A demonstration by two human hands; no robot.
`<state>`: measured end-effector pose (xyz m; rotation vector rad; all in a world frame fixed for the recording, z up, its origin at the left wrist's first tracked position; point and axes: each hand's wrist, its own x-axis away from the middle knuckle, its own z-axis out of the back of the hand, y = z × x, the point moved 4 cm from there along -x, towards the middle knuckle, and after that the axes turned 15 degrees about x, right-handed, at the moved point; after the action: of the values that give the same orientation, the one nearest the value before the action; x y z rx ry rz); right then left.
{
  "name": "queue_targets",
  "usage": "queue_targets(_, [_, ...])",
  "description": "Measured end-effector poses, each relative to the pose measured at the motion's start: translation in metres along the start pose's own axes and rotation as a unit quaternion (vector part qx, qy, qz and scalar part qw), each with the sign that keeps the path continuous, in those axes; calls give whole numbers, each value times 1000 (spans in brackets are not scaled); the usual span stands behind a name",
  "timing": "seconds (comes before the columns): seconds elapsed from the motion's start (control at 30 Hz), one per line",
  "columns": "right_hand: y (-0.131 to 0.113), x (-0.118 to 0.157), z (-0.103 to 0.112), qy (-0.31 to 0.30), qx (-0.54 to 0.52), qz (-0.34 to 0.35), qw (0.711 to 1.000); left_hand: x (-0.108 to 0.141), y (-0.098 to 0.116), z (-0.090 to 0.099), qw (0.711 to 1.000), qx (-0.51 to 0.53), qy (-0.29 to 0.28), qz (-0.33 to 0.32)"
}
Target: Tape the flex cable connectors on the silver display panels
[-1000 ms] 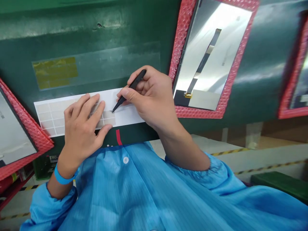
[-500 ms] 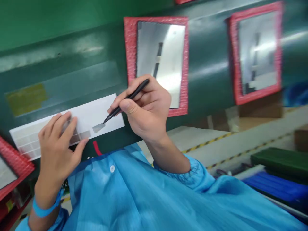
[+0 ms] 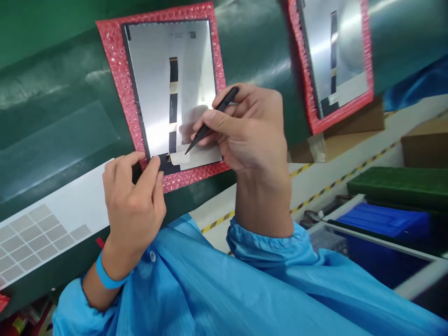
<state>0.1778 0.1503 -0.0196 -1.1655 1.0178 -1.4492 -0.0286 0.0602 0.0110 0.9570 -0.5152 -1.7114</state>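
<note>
My right hand (image 3: 250, 126) grips black tweezers (image 3: 212, 120) in a pen-like hold. Their tips touch down at a pale tab (image 3: 179, 157) near the bottom edge of a display panel (image 3: 150, 93); whether a film piece is pinched there I cannot tell. The panel lies back-side up, silvery, with a dark flex cable (image 3: 173, 102) down its middle. My left hand (image 3: 135, 196) rests on the panel's lower left corner, fingers bent and somewhat apart. Just left of it lies a white sheet (image 3: 84, 196) with rows of grey patches (image 3: 38, 229).
Red bubble wrap (image 3: 117, 70) lies under the panel on the green mat (image 3: 252, 46). Another panel (image 3: 346, 56) on red wrap is at the right. A clear film strip (image 3: 59, 144) lies left. Cardboard boxes (image 3: 425, 144) and a blue bin (image 3: 385, 219) stand lower right.
The tweezers have moved from a grey patch on the white sheet to the panel's lower edge. My left hand has shifted from the sheet to the panel's corner. The view has swung right.
</note>
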Motion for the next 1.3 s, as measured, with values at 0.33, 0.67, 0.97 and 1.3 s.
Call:
queue_targets(0.33, [-16,8,-8,31,29,-24,999,-1,-2,0,999,-21,-28,5])
queue_targets(0.67, [-20,8,-7,38,84,-36,995,-1,0,1,997,-21,-68,38])
queue_targets(0.97, [-16,10,-7,32,89,-36,995,-2,1,0,997,-21,-72,30])
queue_targets(1.3, [-20,10,-8,31,86,-14,996,0,2,-1,996,-30,-80,37])
